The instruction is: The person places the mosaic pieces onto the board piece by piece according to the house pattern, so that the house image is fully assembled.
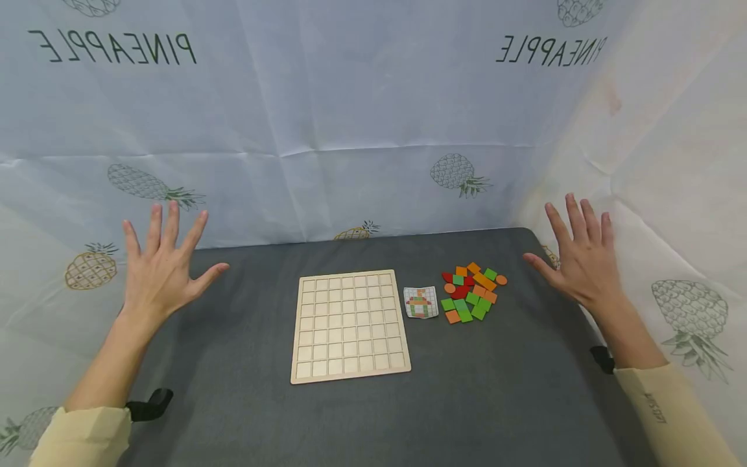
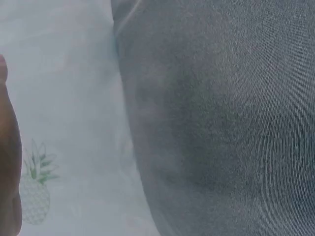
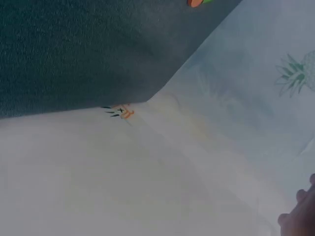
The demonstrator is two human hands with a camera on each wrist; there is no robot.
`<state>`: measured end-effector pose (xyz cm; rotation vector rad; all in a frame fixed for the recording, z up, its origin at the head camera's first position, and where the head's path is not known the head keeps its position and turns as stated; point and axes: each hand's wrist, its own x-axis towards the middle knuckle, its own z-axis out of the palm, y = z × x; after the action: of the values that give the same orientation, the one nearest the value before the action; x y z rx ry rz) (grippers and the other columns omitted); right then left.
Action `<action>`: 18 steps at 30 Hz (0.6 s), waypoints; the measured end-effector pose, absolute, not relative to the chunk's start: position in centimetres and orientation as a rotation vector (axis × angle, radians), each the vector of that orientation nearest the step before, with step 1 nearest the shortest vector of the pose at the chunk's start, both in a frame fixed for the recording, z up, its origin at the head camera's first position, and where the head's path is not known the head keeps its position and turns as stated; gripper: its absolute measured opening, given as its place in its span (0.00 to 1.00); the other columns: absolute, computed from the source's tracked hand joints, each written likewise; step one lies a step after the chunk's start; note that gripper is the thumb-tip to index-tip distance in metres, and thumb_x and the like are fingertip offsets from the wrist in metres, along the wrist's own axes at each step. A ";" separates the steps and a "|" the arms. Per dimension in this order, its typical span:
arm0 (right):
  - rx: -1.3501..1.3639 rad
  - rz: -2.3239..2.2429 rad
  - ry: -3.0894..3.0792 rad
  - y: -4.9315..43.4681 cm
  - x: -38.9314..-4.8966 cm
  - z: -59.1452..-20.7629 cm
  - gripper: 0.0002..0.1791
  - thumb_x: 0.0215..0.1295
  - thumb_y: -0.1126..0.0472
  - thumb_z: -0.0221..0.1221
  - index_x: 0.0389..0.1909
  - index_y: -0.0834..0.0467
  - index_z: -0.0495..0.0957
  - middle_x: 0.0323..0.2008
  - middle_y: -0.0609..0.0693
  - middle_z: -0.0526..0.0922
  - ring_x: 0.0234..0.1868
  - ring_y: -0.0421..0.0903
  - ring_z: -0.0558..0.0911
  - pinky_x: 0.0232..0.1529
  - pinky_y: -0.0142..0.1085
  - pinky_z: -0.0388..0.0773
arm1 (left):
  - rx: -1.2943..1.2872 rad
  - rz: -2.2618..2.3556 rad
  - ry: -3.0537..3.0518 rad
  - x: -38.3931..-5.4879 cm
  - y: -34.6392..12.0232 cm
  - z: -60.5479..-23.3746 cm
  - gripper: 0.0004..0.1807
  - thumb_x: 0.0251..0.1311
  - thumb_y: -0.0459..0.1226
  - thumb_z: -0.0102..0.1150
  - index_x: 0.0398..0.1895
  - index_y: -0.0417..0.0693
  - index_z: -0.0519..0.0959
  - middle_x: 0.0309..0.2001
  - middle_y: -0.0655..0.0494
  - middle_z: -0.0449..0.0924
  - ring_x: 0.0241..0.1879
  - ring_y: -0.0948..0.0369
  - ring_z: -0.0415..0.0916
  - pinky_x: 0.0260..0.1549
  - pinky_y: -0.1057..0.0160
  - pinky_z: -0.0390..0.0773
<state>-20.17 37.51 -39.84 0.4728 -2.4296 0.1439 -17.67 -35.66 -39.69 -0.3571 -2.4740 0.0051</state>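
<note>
My left hand (image 1: 160,272) is raised at the left side of the table, fingers spread and straight, holding nothing. On the other side my right hand (image 1: 586,263) is held up the same way, palm forward and nothing in it. Between them lies a square wooden grid board (image 1: 351,327) with bare cells. Just right of it is a small pattern card (image 1: 421,303) showing a coloured figure on a grid. Beyond the card, nearer my right hand, several flat orange, green and red pieces (image 1: 484,281) lie in a loose heap, mostly squares with a few round ones.
A dark grey cloth (image 1: 245,415) covers the table. Pale curtains (image 1: 362,97) printed with pineapples hang behind it and at both sides, close to the table's edges. Black straps (image 1: 150,405) show at the wrists.
</note>
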 end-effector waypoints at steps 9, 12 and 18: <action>0.589 0.250 -2.386 35.5 -19.6 -41.3 0.56 0.72 0.18 0.41 0.81 0.60 0.64 0.79 0.71 0.66 0.73 0.75 0.70 0.68 0.78 0.68 | -0.402 -0.086 -2.433 -17.0 -34.5 -40.0 0.55 0.69 0.81 0.28 0.82 0.55 0.69 0.74 0.32 0.74 0.70 0.32 0.73 0.69 0.19 0.67; 0.647 0.350 -2.411 34.8 -19.4 -41.8 0.57 0.72 0.19 0.45 0.80 0.64 0.64 0.77 0.72 0.67 0.68 0.77 0.72 0.60 0.77 0.72 | -0.396 -0.160 -2.480 -16.5 -34.2 -40.4 0.46 0.74 0.72 0.44 0.79 0.50 0.73 0.69 0.32 0.78 0.63 0.30 0.76 0.59 0.21 0.74; 0.693 0.588 -2.561 33.6 -18.5 -43.0 0.51 0.64 0.42 0.73 0.80 0.63 0.65 0.77 0.69 0.68 0.74 0.72 0.69 0.65 0.77 0.71 | -0.348 -0.276 -2.624 -15.4 -33.5 -41.0 0.37 0.65 0.41 0.71 0.78 0.45 0.73 0.62 0.28 0.80 0.44 0.31 0.81 0.29 0.32 0.81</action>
<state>-18.47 33.61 -43.02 0.6929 -2.5607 0.5878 -15.44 -33.49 -41.01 -0.3482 -2.6240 -0.2755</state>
